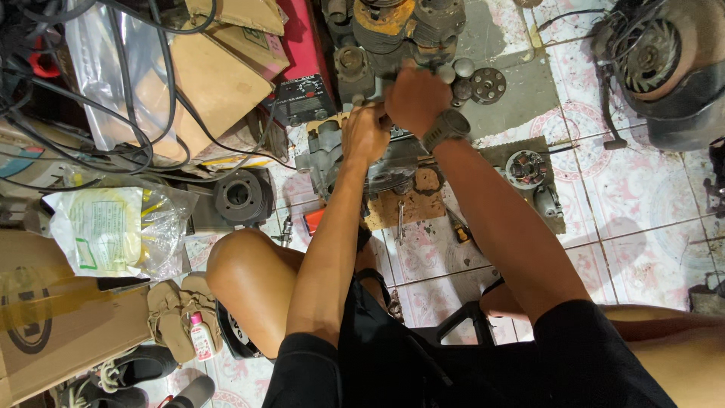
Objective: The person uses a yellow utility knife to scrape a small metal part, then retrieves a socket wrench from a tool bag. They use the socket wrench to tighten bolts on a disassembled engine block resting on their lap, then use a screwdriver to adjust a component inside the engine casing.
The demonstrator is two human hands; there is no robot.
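Floor: patterned tiles (649,227), strewn with engine parts and boxes.
Engine case (325,155): grey casting, set on a cardboard scrap (404,208) directly beneath the grip, presumably to spare the tiles.
Left hand (365,136): fist closed on the case's top, apparently steadying it.
Right hand (415,98): closed over something just beyond the left; what is clasped cannot be told.
Cylinder (242,196): finned, left of the grip.
Plastic bag (113,227): clear, holding printed packets, far left.
Cardboard box (53,325): taped, contents hidden.
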